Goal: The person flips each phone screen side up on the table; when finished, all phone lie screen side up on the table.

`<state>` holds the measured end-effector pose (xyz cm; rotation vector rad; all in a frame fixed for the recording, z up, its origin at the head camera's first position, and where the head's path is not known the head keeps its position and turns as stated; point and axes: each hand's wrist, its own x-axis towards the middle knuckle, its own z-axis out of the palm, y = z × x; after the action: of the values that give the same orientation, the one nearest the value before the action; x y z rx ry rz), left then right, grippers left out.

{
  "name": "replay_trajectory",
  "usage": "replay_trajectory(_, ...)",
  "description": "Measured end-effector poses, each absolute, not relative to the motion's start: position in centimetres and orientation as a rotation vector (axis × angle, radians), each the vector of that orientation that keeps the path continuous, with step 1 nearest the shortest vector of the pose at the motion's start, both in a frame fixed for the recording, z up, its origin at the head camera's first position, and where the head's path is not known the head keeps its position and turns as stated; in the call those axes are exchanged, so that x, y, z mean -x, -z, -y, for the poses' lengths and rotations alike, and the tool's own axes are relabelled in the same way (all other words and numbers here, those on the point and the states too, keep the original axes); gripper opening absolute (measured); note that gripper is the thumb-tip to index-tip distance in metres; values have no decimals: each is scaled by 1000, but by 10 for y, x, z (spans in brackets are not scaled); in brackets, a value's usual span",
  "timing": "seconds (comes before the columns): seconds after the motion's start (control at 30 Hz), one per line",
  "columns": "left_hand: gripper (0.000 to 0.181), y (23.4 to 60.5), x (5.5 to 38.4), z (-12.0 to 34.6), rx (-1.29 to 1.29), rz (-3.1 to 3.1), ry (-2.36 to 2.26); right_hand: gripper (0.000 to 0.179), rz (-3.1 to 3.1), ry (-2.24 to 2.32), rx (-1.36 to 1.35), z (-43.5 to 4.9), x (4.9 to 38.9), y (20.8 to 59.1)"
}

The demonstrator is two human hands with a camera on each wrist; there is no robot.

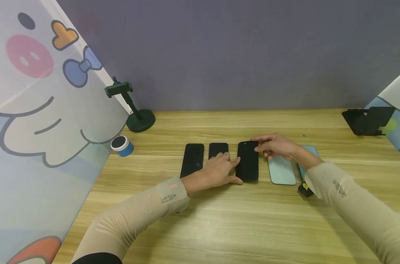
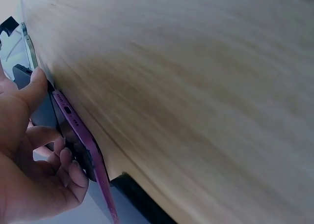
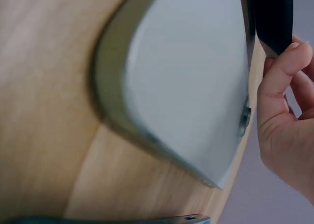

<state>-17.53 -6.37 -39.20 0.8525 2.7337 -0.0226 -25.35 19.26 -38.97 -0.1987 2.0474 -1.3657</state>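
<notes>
Head view, black phone: I see the black phone (image 1: 247, 167) between the two hands, back upward, with its lens end beside the right fingers.
Head view, right hand: the right hand (image 1: 276, 146) pinches its upper right corner between thumb and forefinger; I think the corner is chosen because it gives an edge to grip and leaves the back uncovered.
Head view, left hand: the left hand (image 1: 219, 170) has thumb and forefinger spread apart, both touching the left edge; this probably steadies the phone against the pinch. The other fingers lie over the second dark phone (image 1: 218, 147); whether they press on it, I cannot tell.
Head view, row: left of the left fingers is another dark phone (image 1: 192, 159); below the right fingers lies the pale green phone (image 1: 281, 170), and beyond it, under the right wrist, the blue phone (image 1: 309, 149). The gaps perhaps leave room for fingertips.
Left wrist view, purple rim: the purple rim (image 2: 100, 172) of one phone stands just beside the bent left fingers, while the thumb reaches past it to the black phone's edge.
Right wrist view, pinch: thumb and finger meet on the black phone's corner; any gap under it, I cannot judge.
Right wrist view, lens: the lens (image 3: 244, 120) of the pale green phone is near these fingers, apart from them.
</notes>
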Motion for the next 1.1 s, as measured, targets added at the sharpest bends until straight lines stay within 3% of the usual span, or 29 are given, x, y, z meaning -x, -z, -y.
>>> replay_trajectory(1.1, 96, 389, 160, 25, -839, -2816, -193, 58, -2065, 1354, 130, -183, 250, 374)
